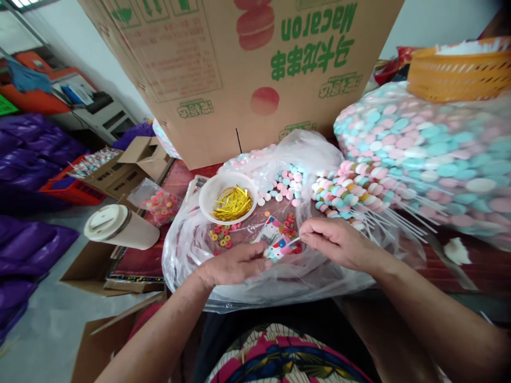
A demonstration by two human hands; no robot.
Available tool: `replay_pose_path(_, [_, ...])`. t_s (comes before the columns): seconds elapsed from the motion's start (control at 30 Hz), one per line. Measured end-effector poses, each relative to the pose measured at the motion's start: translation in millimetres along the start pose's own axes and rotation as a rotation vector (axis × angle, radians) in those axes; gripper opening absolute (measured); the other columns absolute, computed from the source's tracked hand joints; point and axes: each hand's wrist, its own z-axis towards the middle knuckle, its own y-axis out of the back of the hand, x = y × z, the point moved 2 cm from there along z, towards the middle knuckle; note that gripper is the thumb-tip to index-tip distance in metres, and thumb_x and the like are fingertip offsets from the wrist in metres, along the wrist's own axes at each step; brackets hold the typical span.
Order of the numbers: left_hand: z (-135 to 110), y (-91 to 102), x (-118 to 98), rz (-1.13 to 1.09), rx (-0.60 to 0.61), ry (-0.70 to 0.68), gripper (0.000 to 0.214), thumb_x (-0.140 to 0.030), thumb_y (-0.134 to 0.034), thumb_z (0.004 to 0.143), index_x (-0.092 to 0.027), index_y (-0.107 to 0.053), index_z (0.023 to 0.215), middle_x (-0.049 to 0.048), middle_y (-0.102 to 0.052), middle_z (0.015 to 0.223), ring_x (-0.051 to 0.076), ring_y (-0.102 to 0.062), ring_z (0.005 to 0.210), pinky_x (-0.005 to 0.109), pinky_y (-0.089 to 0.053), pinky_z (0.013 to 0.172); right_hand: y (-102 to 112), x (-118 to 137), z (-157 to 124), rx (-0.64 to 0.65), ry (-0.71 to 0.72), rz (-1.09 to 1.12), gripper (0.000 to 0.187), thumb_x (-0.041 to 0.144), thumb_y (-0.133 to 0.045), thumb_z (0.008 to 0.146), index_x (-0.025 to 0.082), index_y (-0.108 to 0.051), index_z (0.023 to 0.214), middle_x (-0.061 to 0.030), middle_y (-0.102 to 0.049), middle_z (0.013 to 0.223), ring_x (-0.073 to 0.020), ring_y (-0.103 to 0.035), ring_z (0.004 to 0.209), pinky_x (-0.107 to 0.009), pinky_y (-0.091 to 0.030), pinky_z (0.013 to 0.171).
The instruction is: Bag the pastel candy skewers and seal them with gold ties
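Note:
My left hand [241, 261] pinches a small printed plastic bag [278, 248] with blue, white and red patches. My right hand [337, 239] is closed on a thin white stick [294, 241] whose other end runs into the bag's mouth. What sits inside the bag is mostly hidden by the fingers. Behind it lies another printed packet [272, 227], flat on the plastic sheet. Ring-shaped candies [225, 235] are scattered around. A white bowl [205, 199] holds gold twist ties [233, 203]. To the right, candy skewers [355, 186] lie piled with their white sticks pointing toward me.
A large carton [223, 69] stands at the back. Bulky clear bags of pastel candies [439, 138] fill the right, with an orange basket [459, 74] on top. At the left are a lidded cup [136, 229] on its side and a bag of ring candies [162, 206].

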Motion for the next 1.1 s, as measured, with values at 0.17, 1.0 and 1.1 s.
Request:
replay_pose_path(0.17, [1.5, -23.6, 12.1, -0.216, -0.111, 0.037, 0.045, -0.059, -0.042, 0.088, -0.017, -0.053, 0.099, 0.0011, -0.056, 0.080, 0.013, -0.049, 0.068, 0.025, -0.041, 0.061, -0.4, 1.9, 6.9, -0.010, 0.014, -0.048, 0.023, 0.026, -0.043, 0.091, 0.017, -0.051, 0.071, 0.0047, -0.045, 0.058, -0.0084, -0.041, 0.054, -0.021, -0.030, 0.052])
replay_pose_path(1.0, [-9.0, -35.6, 7.3, -0.338, -0.293, -0.076, 0.023, -0.039, -0.044, 0.087, -0.017, -0.050, 0.083, -0.0008, -0.055, 0.071, 0.012, -0.049, 0.062, 0.024, -0.039, 0.060, -90.7, 22.9, 14.5, -0.176, -0.206, 0.252, 0.022, 0.032, -0.044, 0.088, 0.023, -0.042, 0.068, 0.0043, -0.047, 0.049, -0.0113, -0.047, 0.044, -0.024, -0.038, 0.046])
replay_pose_path(1.1, [-11.4, -25.8, 6.4, -0.072, -0.297, -0.009, 0.016, -0.030, -0.047, 0.083, -0.017, -0.054, 0.078, -0.0001, -0.056, 0.075, 0.015, -0.049, 0.072, 0.027, -0.039, 0.069, -85.9, 26.4, 18.5, -0.207, -0.115, 0.093, 0.024, 0.028, -0.049, 0.084, 0.021, -0.042, 0.062, 0.0037, -0.045, 0.052, -0.0105, -0.044, 0.049, -0.024, -0.034, 0.048])
